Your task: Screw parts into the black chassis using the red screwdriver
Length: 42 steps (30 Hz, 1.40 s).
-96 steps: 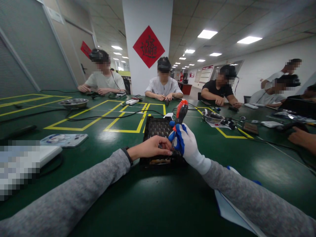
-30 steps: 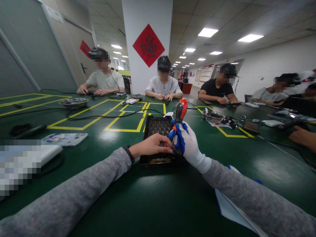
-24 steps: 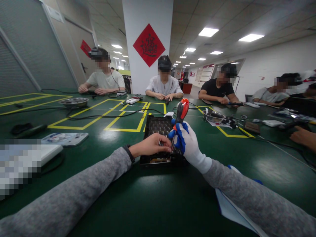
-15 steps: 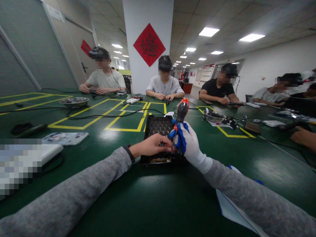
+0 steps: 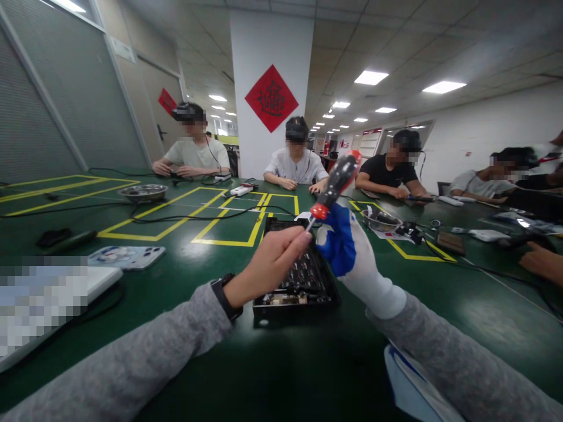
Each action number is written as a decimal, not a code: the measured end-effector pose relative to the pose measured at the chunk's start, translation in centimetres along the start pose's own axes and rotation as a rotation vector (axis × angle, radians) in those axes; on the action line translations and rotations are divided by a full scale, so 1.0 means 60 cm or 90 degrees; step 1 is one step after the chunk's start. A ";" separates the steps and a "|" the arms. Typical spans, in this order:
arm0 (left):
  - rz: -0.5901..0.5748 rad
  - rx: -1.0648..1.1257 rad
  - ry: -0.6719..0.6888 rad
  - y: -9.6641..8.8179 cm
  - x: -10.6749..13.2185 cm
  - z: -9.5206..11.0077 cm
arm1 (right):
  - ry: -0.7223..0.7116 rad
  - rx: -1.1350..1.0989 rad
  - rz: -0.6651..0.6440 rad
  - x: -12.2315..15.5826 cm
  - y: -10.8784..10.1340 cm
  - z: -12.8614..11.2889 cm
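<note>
My right hand [image 5: 347, 249], in a white glove with blue fingertips, grips a screwdriver [image 5: 335, 184] with a red and black handle, raised and tilted to the right. My bare left hand [image 5: 270, 264] is lifted too, its fingers pinched at the screwdriver's tip. What sits between the fingertips is too small to make out. Below both hands lies an open black device [image 5: 299, 275] on the green table [image 5: 176, 275], its inner parts showing.
A steel bowl [image 5: 143, 191] and black cables lie to the far left, a phone case [image 5: 126, 256] and a white device at near left. Another bowl [image 5: 380, 220] with small parts stands right. Several people sit around the table. White paper [image 5: 413, 387] lies under my right arm.
Both hands have risen off the black device. The screwdriver has lifted and tipped rightward, and my left fingers now pinch at its tip. The camera has tilted slightly.
</note>
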<state>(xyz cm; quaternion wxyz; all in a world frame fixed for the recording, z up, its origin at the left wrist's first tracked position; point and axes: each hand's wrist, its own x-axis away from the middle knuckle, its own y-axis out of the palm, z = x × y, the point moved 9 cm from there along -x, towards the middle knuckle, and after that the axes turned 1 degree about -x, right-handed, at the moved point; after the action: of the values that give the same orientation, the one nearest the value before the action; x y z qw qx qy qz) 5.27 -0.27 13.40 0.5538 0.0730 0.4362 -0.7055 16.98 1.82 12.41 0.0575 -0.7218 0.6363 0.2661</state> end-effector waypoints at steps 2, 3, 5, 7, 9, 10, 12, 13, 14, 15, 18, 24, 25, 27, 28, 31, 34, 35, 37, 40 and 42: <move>0.097 -0.038 -0.045 -0.038 0.014 -0.045 | -0.029 0.045 0.036 -0.012 -0.033 0.028; 0.135 -0.064 -0.085 -0.055 0.024 -0.081 | -0.026 0.101 0.074 -0.018 -0.058 0.052; 0.154 -0.163 -0.192 -0.076 0.049 -0.167 | 0.023 0.221 0.179 -0.022 -0.119 0.107; 0.103 -0.295 -0.283 -0.084 0.071 -0.244 | 0.080 0.317 0.264 -0.019 -0.171 0.152; 0.002 -0.376 -0.367 -0.080 0.091 -0.303 | 0.099 0.356 0.291 -0.017 -0.196 0.174; -0.036 -0.405 -0.395 -0.078 0.098 -0.319 | 0.103 0.377 0.290 -0.017 -0.200 0.178; -0.084 -0.458 -0.411 -0.076 0.103 -0.327 | 0.109 0.428 0.255 -0.019 -0.194 0.179; -0.097 -0.480 -0.407 -0.074 0.102 -0.324 | 0.113 0.457 0.229 -0.020 -0.186 0.178; -0.106 -0.497 -0.397 -0.072 0.099 -0.317 | 0.118 0.487 0.202 -0.021 -0.178 0.176; -0.120 -0.506 -0.382 -0.067 0.097 -0.311 | 0.124 0.518 0.179 -0.022 -0.170 0.174; -0.159 -0.510 -0.324 -0.053 0.092 -0.295 | 0.149 0.609 0.126 -0.023 -0.158 0.172; -0.170 -0.513 -0.270 -0.048 0.093 -0.291 | 0.231 0.794 0.000 -0.030 -0.153 0.187; -0.164 -0.515 -0.271 -0.049 0.093 -0.292 | 0.241 0.822 -0.019 -0.032 -0.151 0.189; -0.149 -0.515 -0.280 -0.052 0.092 -0.295 | 0.251 0.867 -0.059 -0.039 -0.143 0.190; -0.144 -0.511 -0.285 -0.053 0.091 -0.297 | 0.252 0.885 -0.079 -0.042 -0.137 0.190; -0.140 -0.491 -0.292 -0.054 0.088 -0.303 | 0.251 0.930 -0.127 -0.048 -0.118 0.188; -0.144 -0.478 -0.280 -0.054 0.087 -0.305 | 0.237 0.961 -0.149 -0.048 -0.108 0.175; -0.145 -0.475 -0.275 -0.054 0.088 -0.305 | 0.229 0.968 -0.150 -0.045 -0.110 0.166; -0.151 -0.467 -0.269 -0.054 0.092 -0.305 | 0.213 0.977 -0.143 -0.037 -0.123 0.140; -0.152 -0.442 -0.254 -0.054 0.099 -0.300 | 0.196 0.987 -0.109 -0.017 -0.172 0.086; -0.146 -0.422 -0.247 -0.054 0.103 -0.295 | 0.188 0.998 -0.073 -0.002 -0.216 0.045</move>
<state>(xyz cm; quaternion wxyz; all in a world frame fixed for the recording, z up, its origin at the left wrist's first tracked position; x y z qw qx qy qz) -6.53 7.67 0.74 0.5369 -0.2936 0.5328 -0.5845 28.47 5.43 6.86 0.4767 -0.5305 0.6011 -0.3604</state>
